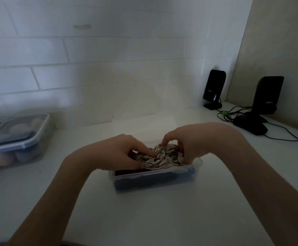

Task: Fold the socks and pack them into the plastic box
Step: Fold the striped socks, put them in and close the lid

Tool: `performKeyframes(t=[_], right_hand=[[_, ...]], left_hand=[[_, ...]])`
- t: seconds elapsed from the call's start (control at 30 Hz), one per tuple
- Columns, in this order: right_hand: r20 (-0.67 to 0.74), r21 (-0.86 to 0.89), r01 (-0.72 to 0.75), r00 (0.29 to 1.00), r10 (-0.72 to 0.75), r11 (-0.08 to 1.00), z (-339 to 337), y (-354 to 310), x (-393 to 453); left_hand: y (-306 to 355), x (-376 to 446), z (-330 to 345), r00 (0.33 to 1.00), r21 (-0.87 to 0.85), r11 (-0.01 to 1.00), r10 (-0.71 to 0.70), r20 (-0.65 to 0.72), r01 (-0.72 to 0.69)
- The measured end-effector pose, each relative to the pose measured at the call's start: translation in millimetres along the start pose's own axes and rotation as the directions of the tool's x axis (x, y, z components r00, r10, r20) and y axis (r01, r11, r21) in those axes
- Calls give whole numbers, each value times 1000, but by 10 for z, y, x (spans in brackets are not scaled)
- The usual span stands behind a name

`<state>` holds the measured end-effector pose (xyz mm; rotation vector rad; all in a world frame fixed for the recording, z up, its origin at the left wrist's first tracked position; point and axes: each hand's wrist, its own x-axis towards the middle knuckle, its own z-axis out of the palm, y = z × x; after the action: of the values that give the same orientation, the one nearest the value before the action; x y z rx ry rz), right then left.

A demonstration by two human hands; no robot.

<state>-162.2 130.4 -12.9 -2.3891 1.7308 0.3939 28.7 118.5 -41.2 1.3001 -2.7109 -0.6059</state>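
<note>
A clear plastic box (155,176) stands open on the white table in front of me, with dark socks (144,181) packed inside it. On top of them lies a bunched cream sock with dark stripes (162,157). My left hand (119,151) grips its left side, fingers pressed into the fabric. My right hand (192,141) pinches its right side from above, over the box's far right corner. The far wall of the box is hidden behind both hands.
A second clear box with a lid (16,139), holding rolled pastel socks, sits at the left edge. Two black speakers (214,89) (267,96), a black mouse (251,125) and tangled cables (231,114) occupy the right rear corner. A tiled wall rises behind.
</note>
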Motion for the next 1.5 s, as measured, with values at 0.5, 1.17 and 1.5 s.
performKeyframes(t=[0.5, 1.17, 1.5], right_hand=[[19, -141, -9, 1000, 12, 990, 44, -70, 62], [-28, -157, -121, 993, 118, 980, 83, -162, 90], [43, -108, -37, 998, 42, 993, 180, -27, 253]], left_hand=[[-15, -57, 47, 994, -26, 1000, 6, -108, -9], [47, 150, 147, 988, 138, 987, -59, -143, 79], [15, 167, 175, 984, 80, 992, -82, -158, 95]])
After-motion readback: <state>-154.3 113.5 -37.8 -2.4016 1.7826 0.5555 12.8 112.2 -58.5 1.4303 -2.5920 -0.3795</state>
